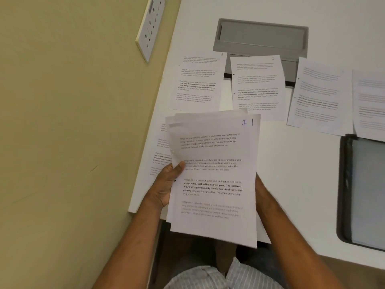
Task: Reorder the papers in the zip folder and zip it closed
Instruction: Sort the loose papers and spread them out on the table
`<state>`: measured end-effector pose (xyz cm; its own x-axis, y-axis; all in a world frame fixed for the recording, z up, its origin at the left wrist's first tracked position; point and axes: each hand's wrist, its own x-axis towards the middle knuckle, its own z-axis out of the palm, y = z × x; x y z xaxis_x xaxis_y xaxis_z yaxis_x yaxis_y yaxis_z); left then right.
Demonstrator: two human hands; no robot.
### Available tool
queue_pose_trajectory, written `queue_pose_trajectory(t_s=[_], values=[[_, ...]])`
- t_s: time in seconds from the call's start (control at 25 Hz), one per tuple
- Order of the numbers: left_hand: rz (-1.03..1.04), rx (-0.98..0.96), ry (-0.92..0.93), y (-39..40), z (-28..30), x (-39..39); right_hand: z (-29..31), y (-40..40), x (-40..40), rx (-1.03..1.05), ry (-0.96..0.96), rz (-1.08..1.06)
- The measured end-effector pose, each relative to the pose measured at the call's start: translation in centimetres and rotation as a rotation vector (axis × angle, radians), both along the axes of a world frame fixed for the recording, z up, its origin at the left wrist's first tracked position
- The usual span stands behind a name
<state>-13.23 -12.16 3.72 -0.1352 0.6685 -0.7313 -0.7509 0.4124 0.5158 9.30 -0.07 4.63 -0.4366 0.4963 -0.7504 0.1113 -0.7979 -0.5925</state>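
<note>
Head view
Left hand (pixel 166 184): grips the left edge of the paper stack (pixel 214 176), thumb on top.
Right hand: hidden behind the stack; only its forearm shows, so its grip cannot be told.
Paper stack: held above the table (pixel 291 184) edge; top sheet marked "7 1".
Loose sheets (pixel 258 86): in a row on the table beyond the hands.
Zip folder (pixel 364 190): lies open at right, well apart from the stack.

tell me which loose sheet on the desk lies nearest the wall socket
The leftmost sheet of the far row; the other sheets in that row lie further right, toward the zip folder.
</note>
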Motion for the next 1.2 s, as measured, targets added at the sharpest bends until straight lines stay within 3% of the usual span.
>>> queue_pose_trajectory(t_s=[0.24, 0.4, 0.72, 1.2], values=[[-0.037, -0.046, 0.153, 2.5, -0.7, 1.7, 0.0, 2.8, 4.2, 0.339, -0.213, -0.035], [-0.038, -0.051, 0.171, 3.4, -1.0, 3.1, 0.2, 2.5, 5.2, 0.336, -0.243, -0.17], [-0.04, -0.044, 0.196, 4.3, -1.3, 4.1, -1.6, 0.3, 5.4, 0.494, -0.493, -0.196], [0.045, -0.041, 0.181, 3.6, -1.2, 2.1, -3.0, 2.1, 7.9, 0.504, -0.44, -0.271]])
